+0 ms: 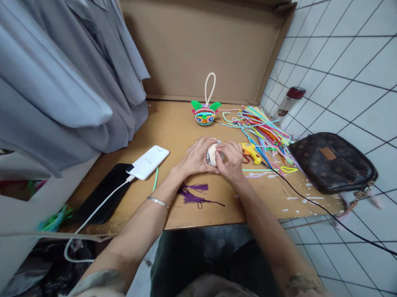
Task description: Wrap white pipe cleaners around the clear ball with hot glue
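Note:
Over the middle of the table, my left hand [198, 156] is wrapped round a small whitish rounded piece [212, 155], its exact kind partly hidden by fingers. My right hand [230, 159] pinches the same piece from the other side, fingertips pressed on its cream-coloured front. Just right of that hand lies a yellow glue gun [251, 153] with a black cord. Purple tassels [196, 196] rest on the table below my hands. Farther back sits a colourful animal-head ornament [205, 115] with green ears and a white loop [209, 88].
Many coloured pipe cleaners [262, 127] are heaped at the back right, beside a brown handbag [334, 162] and a red-capped bottle [290, 101]. A white power bank [149, 162] with a cable and a black phone [104, 194] lie left. Cardboard [204, 47] stands behind; grey cloth [72, 71] hangs left.

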Demonstrator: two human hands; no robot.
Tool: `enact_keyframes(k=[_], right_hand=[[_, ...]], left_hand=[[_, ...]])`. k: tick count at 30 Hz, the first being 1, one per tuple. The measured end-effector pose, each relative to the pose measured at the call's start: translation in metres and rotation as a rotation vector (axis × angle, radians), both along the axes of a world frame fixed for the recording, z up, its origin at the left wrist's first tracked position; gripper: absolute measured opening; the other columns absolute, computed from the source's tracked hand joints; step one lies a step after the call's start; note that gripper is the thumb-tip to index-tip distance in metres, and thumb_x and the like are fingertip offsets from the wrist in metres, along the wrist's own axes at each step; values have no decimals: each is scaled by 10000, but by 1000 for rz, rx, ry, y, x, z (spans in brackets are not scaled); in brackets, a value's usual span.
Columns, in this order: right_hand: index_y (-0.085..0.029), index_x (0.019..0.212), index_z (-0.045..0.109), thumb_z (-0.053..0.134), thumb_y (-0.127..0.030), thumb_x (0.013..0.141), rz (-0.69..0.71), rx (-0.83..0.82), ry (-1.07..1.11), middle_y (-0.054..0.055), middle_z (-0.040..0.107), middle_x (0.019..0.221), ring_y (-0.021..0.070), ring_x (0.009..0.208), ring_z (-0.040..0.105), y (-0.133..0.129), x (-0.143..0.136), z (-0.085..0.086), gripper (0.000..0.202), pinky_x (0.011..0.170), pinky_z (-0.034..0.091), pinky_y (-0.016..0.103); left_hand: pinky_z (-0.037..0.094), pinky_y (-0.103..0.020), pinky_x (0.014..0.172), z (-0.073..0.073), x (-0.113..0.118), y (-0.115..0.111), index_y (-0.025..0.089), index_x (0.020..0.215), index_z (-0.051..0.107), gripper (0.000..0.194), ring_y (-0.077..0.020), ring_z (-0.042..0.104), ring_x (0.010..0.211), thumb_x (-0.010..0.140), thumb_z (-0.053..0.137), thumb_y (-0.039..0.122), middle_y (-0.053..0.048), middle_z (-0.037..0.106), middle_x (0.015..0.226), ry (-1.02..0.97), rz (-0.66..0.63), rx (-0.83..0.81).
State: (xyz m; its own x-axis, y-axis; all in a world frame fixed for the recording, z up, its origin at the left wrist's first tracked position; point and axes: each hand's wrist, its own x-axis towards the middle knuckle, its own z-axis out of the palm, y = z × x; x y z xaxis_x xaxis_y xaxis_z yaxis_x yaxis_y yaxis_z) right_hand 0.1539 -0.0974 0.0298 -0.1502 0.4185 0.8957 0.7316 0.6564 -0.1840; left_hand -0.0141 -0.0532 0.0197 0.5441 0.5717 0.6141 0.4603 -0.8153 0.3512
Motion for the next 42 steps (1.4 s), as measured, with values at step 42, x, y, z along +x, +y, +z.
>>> enact_keyframes(k=[42], right_hand=[[-197, 1395, 535, 384, -423, 984, -267, -224, 42, 153, 610, 1259, 301, 1164, 540, 7, 13, -7, 493, 992, 405, 460]], left_hand=[[596, -381, 720, 13, -4, 8, 201, 1259, 584, 749, -287, 720, 976, 756, 544, 754, -118, 736, 1121, -1243, -287, -1363]])
